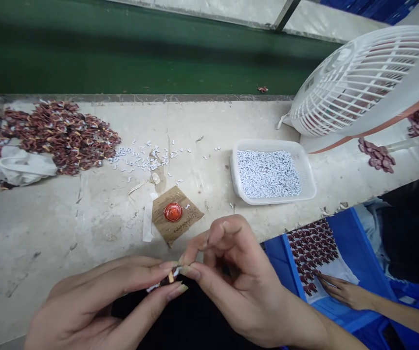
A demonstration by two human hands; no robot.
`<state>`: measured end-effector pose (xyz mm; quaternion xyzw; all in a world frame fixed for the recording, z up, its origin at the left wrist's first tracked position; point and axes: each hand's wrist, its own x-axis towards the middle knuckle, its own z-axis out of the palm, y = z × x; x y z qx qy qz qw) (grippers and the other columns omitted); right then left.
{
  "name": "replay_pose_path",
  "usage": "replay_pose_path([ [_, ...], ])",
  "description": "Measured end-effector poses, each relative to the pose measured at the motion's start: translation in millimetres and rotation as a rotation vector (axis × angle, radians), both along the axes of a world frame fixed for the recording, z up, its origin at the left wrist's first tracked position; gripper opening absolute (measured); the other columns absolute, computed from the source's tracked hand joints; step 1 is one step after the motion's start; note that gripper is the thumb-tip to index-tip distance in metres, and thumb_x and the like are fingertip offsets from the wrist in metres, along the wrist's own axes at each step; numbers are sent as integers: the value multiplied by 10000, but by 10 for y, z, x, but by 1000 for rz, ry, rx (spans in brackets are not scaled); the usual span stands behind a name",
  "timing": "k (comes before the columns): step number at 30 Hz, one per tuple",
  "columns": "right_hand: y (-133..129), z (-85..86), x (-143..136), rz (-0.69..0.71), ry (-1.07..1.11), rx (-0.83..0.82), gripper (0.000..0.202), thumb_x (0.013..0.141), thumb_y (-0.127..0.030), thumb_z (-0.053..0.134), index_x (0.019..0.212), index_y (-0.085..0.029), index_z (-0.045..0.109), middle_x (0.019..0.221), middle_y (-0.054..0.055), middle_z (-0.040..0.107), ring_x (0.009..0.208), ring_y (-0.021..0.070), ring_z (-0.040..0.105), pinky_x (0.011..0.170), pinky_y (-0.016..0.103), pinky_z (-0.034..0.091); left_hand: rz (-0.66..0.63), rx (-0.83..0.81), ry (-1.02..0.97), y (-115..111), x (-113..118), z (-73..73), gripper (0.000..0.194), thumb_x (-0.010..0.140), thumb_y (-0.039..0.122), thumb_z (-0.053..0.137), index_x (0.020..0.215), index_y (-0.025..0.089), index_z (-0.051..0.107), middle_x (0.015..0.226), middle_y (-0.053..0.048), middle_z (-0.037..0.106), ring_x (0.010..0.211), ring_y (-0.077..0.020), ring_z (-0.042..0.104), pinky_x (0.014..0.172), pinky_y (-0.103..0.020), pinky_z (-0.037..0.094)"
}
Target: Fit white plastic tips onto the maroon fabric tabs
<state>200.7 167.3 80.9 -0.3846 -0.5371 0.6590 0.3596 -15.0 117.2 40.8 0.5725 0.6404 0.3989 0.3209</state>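
Observation:
Low in the view, my left hand [107, 296] pinches a small brown figure-like piece [164, 281] with an orange and a white part, between thumb and fingertips. My right hand [245, 277] meets it from the right, its thumb and forefinger closed on a tiny white curved piece [177, 271] that touches the brown one. Fingertips hide much of both. Beyond the hands lies a brown card [165, 228] bearing a small red dish [173, 212] of red, glossy stuff. A clear plastic tub [272, 198] farther right holds many similar white curved pieces [269, 174].
A heap of brown pieces [66, 136] and a white cloth [27, 165] lie at left, with loose white pieces [158, 158] beside them. A white fan [358, 82] stands at right. Below it, a co-worker's hand [348, 291] reaches into a blue crate [364, 257] of brown pieces.

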Motion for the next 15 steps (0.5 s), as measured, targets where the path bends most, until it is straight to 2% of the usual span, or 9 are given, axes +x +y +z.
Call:
replay_pose_path([
  [2,76,29,100,-54,-34,24,316,1072,-138,739,1226,-317,529,1155,5,803,633,88,546,599,241,478,35,-59,44,149,2,-241,268,877,577,904,1002,340,905,965,-9,911,951,-309,898,827,-394,774],
  [4,142,-56,246,-159,-129,87,283,1084,-181,743,1253,-320,563,1164,16,811,685,105,618,636,244,526,47,-103,90,390,-47,-495,319,859,612,901,999,325,896,979,-28,904,1016,-328,884,885,-431,761],
  [6,152,-265,399,-255,-283,167,200,1096,-265,734,1232,-305,594,1079,21,809,677,121,642,623,248,540,48,-122,150,734,-164,-698,353,857,637,890,994,312,885,1013,-42,897,1062,-337,867,945,-454,739],
  [8,99,-542,508,-314,-421,231,148,1091,-364,726,1178,-278,643,946,20,787,625,138,632,602,267,551,51,-140,237,1188,-331,-785,373,870,652,877,987,299,872,1053,-52,889,1110,-342,848,1011,-470,708],
  [9,60,-682,533,-342,-440,256,149,1083,-393,721,1135,-264,668,850,8,752,575,142,604,568,271,537,58,-143,284,1453,-420,-774,377,884,654,869,988,291,865,1081,-56,884,1139,-344,836,1046,-477,689],
  [11,-13,-930,523,-407,-465,301,213,1072,-456,711,1017,-251,707,640,-42,602,483,148,538,480,263,471,85,-113,364,2032,-578,-645,372,930,629,851,1030,270,850,1180,-69,866,1214,-341,802,1118,-501,644],
  [13,-53,-1114,463,-466,-486,331,292,1036,-517,732,932,-245,742,573,-48,545,434,152,521,442,265,453,128,-47,420,2627,-682,-417,352,992,554,829,1143,235,820,1326,-91,821,1289,-328,759,1167,-550,602],
  [15,-53,-1230,400,-524,-510,333,277,999,-505,801,880,-257,772,542,-51,563,377,139,502,410,253,442,191,2,455,3169,-724,-167,360,1035,470,810,1277,206,771,1429,-113,763,1315,-317,732,1156,-588,597],
])
